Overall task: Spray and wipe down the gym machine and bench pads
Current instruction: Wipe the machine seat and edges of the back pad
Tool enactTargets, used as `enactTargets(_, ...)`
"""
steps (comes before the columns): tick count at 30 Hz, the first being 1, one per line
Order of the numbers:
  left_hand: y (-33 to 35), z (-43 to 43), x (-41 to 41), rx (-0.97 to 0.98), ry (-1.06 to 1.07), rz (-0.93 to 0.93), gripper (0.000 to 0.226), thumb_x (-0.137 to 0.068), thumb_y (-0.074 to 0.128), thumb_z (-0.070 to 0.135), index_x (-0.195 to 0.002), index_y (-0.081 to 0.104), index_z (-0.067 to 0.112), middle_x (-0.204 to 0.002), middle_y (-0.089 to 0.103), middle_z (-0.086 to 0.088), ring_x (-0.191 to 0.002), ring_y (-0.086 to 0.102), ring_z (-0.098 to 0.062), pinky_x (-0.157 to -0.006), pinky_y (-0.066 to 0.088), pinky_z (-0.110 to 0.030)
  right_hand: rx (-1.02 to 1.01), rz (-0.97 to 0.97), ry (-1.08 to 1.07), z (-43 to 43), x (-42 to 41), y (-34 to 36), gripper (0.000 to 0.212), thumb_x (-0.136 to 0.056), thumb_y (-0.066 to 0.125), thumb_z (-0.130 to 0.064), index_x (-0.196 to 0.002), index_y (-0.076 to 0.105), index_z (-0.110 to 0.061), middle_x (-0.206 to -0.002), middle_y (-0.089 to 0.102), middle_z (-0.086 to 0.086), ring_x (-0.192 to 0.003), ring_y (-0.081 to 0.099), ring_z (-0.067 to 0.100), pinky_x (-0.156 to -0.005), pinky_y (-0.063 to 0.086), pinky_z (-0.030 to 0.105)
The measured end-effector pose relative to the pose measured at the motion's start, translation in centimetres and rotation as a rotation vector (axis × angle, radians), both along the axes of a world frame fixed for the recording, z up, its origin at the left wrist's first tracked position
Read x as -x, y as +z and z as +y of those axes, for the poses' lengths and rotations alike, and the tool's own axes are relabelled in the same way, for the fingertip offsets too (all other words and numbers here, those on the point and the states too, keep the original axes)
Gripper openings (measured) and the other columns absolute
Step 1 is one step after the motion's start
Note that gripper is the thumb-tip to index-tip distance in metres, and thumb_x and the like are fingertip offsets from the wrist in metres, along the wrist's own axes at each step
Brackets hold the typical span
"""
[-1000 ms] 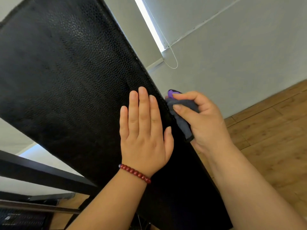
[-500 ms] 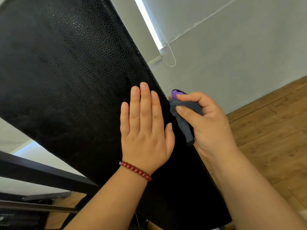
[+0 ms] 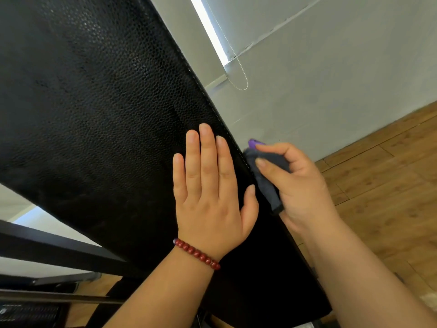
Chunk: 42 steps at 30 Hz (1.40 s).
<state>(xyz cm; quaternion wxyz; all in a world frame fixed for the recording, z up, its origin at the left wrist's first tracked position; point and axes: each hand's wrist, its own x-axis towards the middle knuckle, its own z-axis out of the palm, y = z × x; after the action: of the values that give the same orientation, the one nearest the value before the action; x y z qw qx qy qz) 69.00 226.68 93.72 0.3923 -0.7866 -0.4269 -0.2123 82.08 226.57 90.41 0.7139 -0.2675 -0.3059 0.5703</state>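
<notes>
Head: bench pad [image 3: 106, 114] runs upper-left to lower-right.

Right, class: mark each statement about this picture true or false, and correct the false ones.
1. The left hand lies flat, fingers straight, on the black pad. True.
2. The right hand holds nothing. False: it grips a dark grey cloth.
3. The cloth is at the pad's stitched edge, beside the left hand's thumb. True.
4. A bead bracelet sits on the right wrist. False: it is on the left wrist.
5. The floor is carpeted. False: it is wooden boards.
</notes>
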Motion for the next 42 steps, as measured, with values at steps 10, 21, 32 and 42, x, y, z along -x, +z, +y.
enactTargets(10,-0.4,0.2,-0.3,-0.020,0.038,0.022,0.077,-0.094,0.039,0.042,-0.148,0.014,-0.007,-0.153,0.014,-0.025,-0.146,0.005,-0.036,-0.121,0.001,-0.047,0.058,0.022,0.051,2.9,0.4,0.0,0.028,-0.089,0.059,0.005,-0.083,0.070,-0.020,-0.099,0.075,-0.001,-0.091,0.070,0.014,-0.078,0.055,0.031)
enactTargets(21,-0.6,0.3,-0.4,-0.036,0.049,0.026,0.076,-0.094,0.038,0.042,-0.147,0.015,-0.007,-0.152,0.016,-0.025,-0.146,0.006,-0.037,-0.121,0.001,-0.047,0.112,-0.024,0.165,3.2,-0.5,-1.3,0.030,-0.089,0.060,0.000,-0.077,0.073,-0.025,-0.090,0.076,-0.002,-0.076,0.068,0.015,-0.069,0.050,0.035)
enactTargets(32,-0.8,0.3,-0.3,-0.041,0.049,0.017,0.077,-0.095,0.039,0.042,-0.148,0.013,-0.007,-0.154,0.015,-0.025,-0.150,-0.005,-0.031,-0.121,0.001,-0.048,0.160,0.134,0.129,1.3,-0.4,-3.4,0.013,-0.074,0.064,-0.008,-0.084,0.069,-0.015,-0.097,0.076,0.000,-0.090,0.071,0.016,-0.073,0.057,0.023)
enactTargets(42,-1.8,-0.8,-0.7,0.043,0.019,-0.062,0.072,-0.097,0.039,0.037,-0.149,0.013,-0.004,-0.155,0.011,-0.022,-0.148,0.001,-0.033,-0.121,-0.001,-0.045,0.095,0.073,0.047,1.3,0.2,-1.7,0.025,-0.089,0.060,0.000,-0.084,0.072,-0.022,-0.101,0.075,0.001,-0.097,0.070,0.018,-0.083,0.055,0.030)
